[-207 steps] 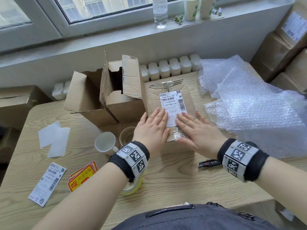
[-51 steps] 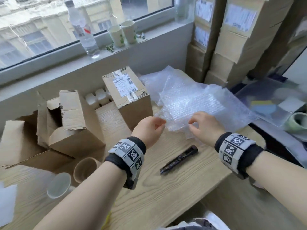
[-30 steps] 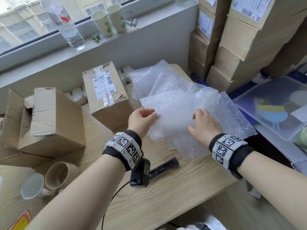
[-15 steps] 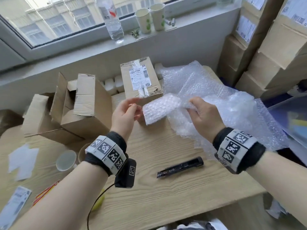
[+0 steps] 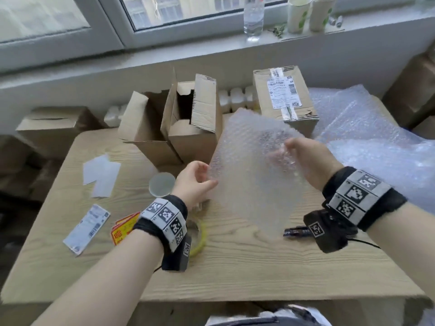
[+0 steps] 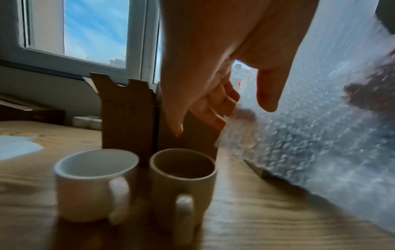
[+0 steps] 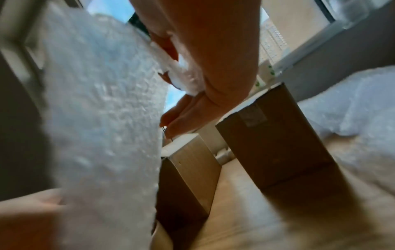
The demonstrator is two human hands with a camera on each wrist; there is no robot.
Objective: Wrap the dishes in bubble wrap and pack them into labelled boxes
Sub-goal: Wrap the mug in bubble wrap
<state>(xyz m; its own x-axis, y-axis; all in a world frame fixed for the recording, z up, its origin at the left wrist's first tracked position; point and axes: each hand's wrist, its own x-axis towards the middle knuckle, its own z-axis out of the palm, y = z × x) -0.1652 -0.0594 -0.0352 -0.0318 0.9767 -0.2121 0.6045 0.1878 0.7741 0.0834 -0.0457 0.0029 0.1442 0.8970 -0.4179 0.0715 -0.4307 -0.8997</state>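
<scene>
Holding: we pinch the bubble wrap sheet [image 5: 254, 165], left hand [image 5: 194, 182] at its near edge, right hand [image 5: 303, 158] behind it, above the table [image 5: 235, 267].
Handling: light, floppy (we judge); grip edges.
Mugs [image 6: 136, 182]: below left grip, fragile.

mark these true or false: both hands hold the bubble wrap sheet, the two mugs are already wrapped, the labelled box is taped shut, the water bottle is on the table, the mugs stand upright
1. Both hands hold the clear bubble wrap sheet. True: the left hand grips its left edge and the right hand pinches its right side.
2. The white ceramic mug and the beige ceramic mug are already wrapped. False: both are bare.
3. The labelled brown cardboard box is taped shut. True.
4. The clear plastic water bottle stands on the wooden table. False: it stands on the windowsill.
5. The mugs stand upright. True.
</scene>
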